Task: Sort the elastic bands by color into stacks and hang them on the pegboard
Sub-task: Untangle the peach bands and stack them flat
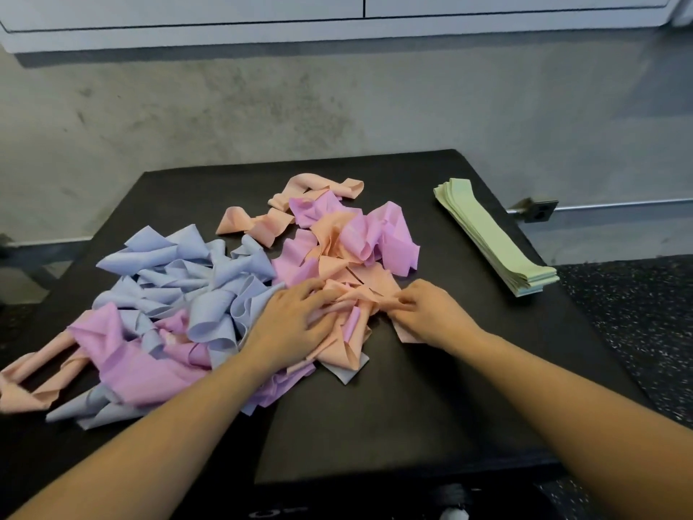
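A tangled heap of elastic bands covers the black table [431, 407]: blue bands [180, 275] at the left, pink bands [390, 234] and peach bands [258, 225] mixed through the middle. A neat flat stack of green bands [491, 238] lies at the table's right edge. My left hand [292, 324] rests on the heap with its fingers spread over a peach band [356, 294]. My right hand [431, 313] pinches the right end of that same peach band. No pegboard is in view.
A grey concrete wall rises behind the table, with white cabinets [337, 16] above. A metal rail with a bracket [536, 210] runs along the wall at the right. Speckled dark flooring [637, 313] lies to the table's right.
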